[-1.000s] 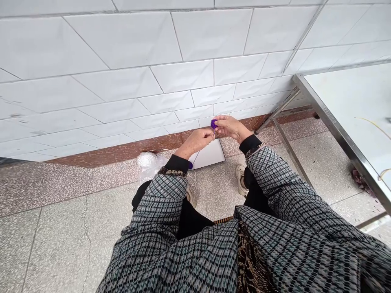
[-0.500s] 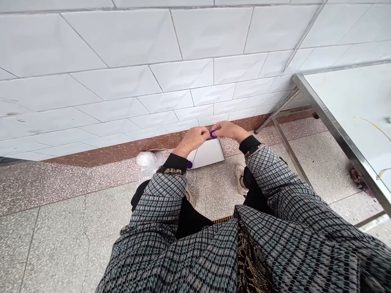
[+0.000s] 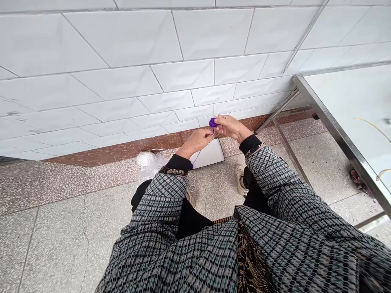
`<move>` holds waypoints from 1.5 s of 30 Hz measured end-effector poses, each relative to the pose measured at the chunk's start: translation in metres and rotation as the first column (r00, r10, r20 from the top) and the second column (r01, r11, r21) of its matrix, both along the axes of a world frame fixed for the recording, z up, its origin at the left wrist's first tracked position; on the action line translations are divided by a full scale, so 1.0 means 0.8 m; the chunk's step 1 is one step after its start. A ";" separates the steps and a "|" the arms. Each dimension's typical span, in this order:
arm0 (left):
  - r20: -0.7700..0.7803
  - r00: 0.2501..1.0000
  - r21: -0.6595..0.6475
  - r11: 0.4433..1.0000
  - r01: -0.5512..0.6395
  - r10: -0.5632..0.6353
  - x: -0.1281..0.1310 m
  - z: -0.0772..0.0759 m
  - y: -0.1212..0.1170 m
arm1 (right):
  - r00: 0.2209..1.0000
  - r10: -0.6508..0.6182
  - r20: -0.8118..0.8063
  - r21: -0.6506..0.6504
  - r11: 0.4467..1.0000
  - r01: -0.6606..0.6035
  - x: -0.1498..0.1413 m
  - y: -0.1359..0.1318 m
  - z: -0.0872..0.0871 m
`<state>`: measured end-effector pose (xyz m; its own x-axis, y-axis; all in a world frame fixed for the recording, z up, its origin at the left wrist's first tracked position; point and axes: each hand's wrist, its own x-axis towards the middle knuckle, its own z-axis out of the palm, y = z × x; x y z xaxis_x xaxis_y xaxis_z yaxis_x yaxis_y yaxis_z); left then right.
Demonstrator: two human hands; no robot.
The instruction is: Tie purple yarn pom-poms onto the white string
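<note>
My right hand [image 3: 231,127] is held out in front of me, its fingers pinched on a small purple yarn piece [image 3: 213,122]. A thin purple strand [image 3: 201,149] runs from that piece down to my left hand [image 3: 197,141], whose fingers are closed on it, then on toward my left wrist. Both hands hover above a white flat board [image 3: 210,155] that lies on the floor by the wall. My arms are in checked grey sleeves.
A white yarn ball in a clear bag [image 3: 148,162] sits on the floor left of the board. A steel-framed table [image 3: 342,134] stands at the right, its legs slanting to the wall. A white tiled wall [image 3: 122,81] rises ahead; my shoes rest near the board.
Half a second ago both hands were pressed together low over the board; now the right hand has lifted the purple piece and the strand is drawn out between the hands.
</note>
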<state>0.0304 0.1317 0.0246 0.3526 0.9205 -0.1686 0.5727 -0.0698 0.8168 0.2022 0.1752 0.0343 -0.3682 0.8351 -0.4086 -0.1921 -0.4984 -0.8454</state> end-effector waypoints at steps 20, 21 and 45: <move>0.075 0.996 -0.011 0.999 0.042 -0.042 -0.001 0.005 -0.001 | 0.988 -0.140 0.066 0.009 0.990 0.140 0.002 0.008 -0.002; 0.069 0.996 -0.017 0.998 0.062 -0.061 0.000 0.004 -0.001 | 0.990 -0.140 0.017 0.003 0.990 0.140 0.004 0.008 0.000; 0.002 0.999 0.047 0.998 -0.034 0.034 -0.005 0.003 0.002 | 0.959 -0.033 0.282 0.003 0.999 0.033 -0.007 0.001 -0.004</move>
<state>0.0265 0.1332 0.0266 0.3208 0.9389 -0.1248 0.5745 -0.0881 0.8137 0.1964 0.1757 0.0311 -0.2102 0.8443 -0.4930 0.0374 -0.4969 -0.8670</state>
